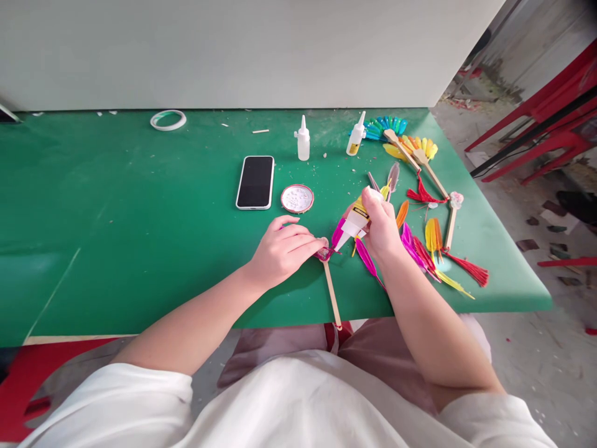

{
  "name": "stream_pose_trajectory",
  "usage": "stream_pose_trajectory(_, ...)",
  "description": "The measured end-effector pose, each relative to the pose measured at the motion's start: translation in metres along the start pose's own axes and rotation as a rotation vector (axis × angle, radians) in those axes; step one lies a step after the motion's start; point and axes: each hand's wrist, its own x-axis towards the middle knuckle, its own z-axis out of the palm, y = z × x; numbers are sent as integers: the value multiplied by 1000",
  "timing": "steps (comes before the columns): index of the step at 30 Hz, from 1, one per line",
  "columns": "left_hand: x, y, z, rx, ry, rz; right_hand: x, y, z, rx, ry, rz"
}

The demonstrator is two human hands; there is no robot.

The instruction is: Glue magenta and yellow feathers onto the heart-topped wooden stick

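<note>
A small feather fan [332, 292] with a wooden handle and magenta feathers lies at the table's front edge, its handle end sticking out past the edge. My left hand [284, 252] holds the fan's head from the left, fingertips pressed on it and partly covering it. In my right hand [380, 224] is a glue bottle [357, 218] with a yellow and black label, tipped so its nozzle points down at the fan's head. A loose magenta feather [366, 258] lies below that hand, and several coloured feathers [420, 246] spread to its right.
Two small white bottles [303, 140] [356, 138] stand farther back. A phone [255, 182], a round white lid [297, 198] and a tape roll [168, 120] lie on the green table [140, 218]. Finished-looking fans [396, 146] and a red tassel [471, 267] are at right.
</note>
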Motion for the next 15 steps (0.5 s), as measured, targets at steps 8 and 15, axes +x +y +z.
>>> stream_pose_trajectory(8,0,0,0,-7,-1,3,0,-1,1,-13,4,-8)
stream_pose_trajectory(15,1,0,-1,10,0,4,-1,-2,0,35,18,15)
